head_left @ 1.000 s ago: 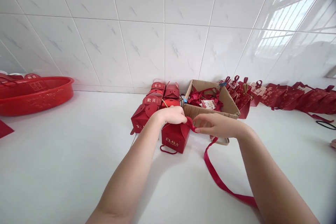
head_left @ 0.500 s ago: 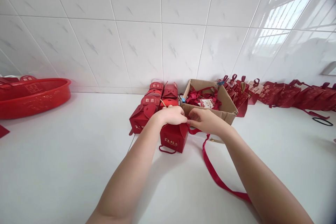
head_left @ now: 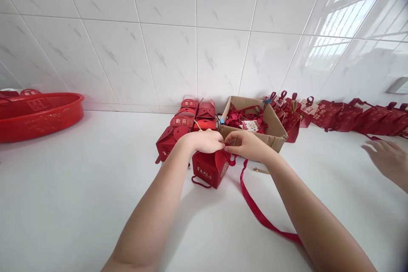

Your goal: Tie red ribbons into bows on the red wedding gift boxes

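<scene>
1. A long, flat, soft-looking crimson ribbon (head_left: 255, 208) curves over the smooth white surface (head_left: 79, 199), its near stretch passing behind the right forearm.
2. Beyond it stands a small red card box (head_left: 207, 171), upright, gold-lettered, with curved top flaps; its twisted cord handle (head_left: 200, 182) loops at the front.
3. The left hand (head_left: 208, 141) is narrow, fingertips pinching the ribbon at the box's top.
4. The right hand (head_left: 244, 144) meets it there, thumb and forefinger pinched on ribbon.
5. Well apart at right, another person's hand (head_left: 387, 161) spreads its fingers.
6. Behind: an open brown cardboard carton (head_left: 270, 141), similar flapped boxes (head_left: 170, 138), and a rounded, glossy red basin (head_left: 47, 125).
7. Farthest rises a glossy, grey-veined tile wall (head_left: 172, 59).
</scene>
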`<move>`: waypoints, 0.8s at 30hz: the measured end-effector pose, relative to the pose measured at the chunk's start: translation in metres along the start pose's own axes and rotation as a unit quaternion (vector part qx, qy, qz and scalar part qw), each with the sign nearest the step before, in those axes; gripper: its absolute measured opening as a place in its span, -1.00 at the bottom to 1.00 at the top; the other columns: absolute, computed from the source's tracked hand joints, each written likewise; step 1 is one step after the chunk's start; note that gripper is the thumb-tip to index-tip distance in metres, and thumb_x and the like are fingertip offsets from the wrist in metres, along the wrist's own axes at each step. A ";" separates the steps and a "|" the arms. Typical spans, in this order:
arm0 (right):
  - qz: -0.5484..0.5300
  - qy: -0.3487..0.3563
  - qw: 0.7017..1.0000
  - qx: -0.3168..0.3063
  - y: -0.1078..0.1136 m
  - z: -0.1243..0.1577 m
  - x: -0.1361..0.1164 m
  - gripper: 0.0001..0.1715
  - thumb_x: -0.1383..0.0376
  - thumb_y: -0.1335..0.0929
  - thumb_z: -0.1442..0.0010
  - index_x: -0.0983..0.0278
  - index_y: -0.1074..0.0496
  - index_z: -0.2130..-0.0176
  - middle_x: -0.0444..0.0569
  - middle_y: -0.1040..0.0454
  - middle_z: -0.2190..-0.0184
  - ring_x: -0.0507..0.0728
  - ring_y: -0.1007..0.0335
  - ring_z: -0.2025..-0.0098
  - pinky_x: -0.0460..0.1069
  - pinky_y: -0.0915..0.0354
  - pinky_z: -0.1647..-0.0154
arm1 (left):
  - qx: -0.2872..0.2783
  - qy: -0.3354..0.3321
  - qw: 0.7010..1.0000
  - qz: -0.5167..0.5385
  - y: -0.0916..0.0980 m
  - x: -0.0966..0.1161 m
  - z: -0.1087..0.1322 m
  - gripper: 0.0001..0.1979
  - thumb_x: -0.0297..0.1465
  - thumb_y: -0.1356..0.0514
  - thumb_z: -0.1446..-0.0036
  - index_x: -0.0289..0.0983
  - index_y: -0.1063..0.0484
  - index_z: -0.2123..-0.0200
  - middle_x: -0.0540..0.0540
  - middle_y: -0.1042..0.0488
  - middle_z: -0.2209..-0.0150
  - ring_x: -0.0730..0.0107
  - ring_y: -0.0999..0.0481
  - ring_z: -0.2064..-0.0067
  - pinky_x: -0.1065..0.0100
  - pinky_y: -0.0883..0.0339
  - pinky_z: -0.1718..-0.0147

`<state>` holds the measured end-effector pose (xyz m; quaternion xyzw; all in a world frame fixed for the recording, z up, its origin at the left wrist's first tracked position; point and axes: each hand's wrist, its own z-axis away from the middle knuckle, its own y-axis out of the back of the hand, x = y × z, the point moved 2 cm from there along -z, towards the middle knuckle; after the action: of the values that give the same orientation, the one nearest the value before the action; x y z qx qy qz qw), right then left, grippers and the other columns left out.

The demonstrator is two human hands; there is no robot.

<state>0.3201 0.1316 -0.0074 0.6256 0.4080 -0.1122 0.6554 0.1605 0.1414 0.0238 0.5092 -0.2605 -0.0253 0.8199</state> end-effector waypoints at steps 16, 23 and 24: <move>0.009 -0.011 0.999 -0.032 -0.001 -0.003 0.004 -0.77 0.11 -0.36 -0.11 0.22 -0.41 0.32 -0.08 -0.52 0.29 0.08 -0.43 0.29 -0.02 -0.31 0.29 | -0.039 -0.128 0.991 0.020 0.008 -0.022 -0.002 -0.67 -0.36 -0.05 -0.07 -0.20 -0.48 0.12 -0.02 -0.49 0.04 0.29 -0.45 0.11 0.41 -0.28 0.25; 0.012 -0.003 0.999 -0.032 -0.001 -0.002 0.005 -0.75 0.09 -0.35 -0.12 0.23 -0.40 0.32 -0.05 -0.52 0.29 0.10 -0.42 0.28 -0.01 -0.30 0.29 | -0.009 -0.177 0.984 0.020 0.011 -0.031 -0.006 -0.71 -0.27 -0.15 -0.07 -0.19 -0.55 0.17 -0.04 -0.52 0.05 0.27 -0.45 0.05 0.41 -0.28 0.12; 0.014 -0.004 0.999 -0.032 -0.001 -0.002 0.005 -0.73 0.08 -0.35 -0.12 0.24 -0.40 0.32 -0.05 -0.52 0.29 0.10 -0.42 0.29 0.00 -0.30 0.29 | -0.006 -0.176 0.984 0.021 0.011 -0.030 -0.006 -0.71 -0.27 -0.16 -0.06 -0.19 -0.55 0.18 -0.04 -0.53 0.07 0.27 -0.45 0.06 0.40 -0.28 0.12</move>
<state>0.3219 0.1355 -0.0112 0.6096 0.4004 -0.0923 0.6780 0.1348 0.1609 0.0189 0.4860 -0.4113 -0.0990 0.7648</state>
